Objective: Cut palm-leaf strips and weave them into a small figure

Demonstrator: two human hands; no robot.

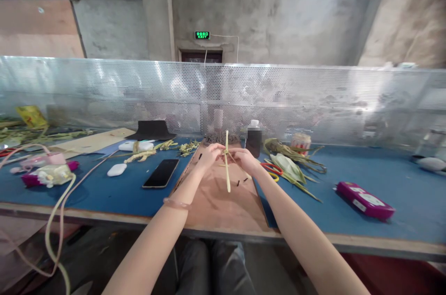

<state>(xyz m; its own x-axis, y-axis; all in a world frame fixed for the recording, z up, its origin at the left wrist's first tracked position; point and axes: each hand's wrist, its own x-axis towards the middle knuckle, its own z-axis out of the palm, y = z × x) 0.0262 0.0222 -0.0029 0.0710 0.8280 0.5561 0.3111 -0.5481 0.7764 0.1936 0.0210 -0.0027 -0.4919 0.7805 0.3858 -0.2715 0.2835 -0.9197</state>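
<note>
Two bare hands meet over one brown board (223,216) on a blue table (418,193). The left hand (211,155) and the right hand (248,161) each pinch one pale stalk (228,176) near its upper part, where a thinner strand is wrapped around it. The stalk stands out lengthwise between the hands, above the middle of the board; the fingers hide part of the wrapped spot, and the exact grip is hard to make out at this size. One bracelet (177,204) circles the left wrist.

Left of the board lie one black phone (161,173), one small white case (117,170), and, farther back, one black folded sheet (151,130). At the far left, pale cords (59,220) hang over the table edge.

Right of the board stand one dark bottle (253,141) with a white cap and one small tub (301,142). One red loop (275,168) and one yellow loop (272,177), apparently scissor handles, sit just beside the right forearm, near long leaves (289,167). One purple box (365,199) lies farther right. A single perforated metal screen (313,100) closes off the table's far side.
</note>
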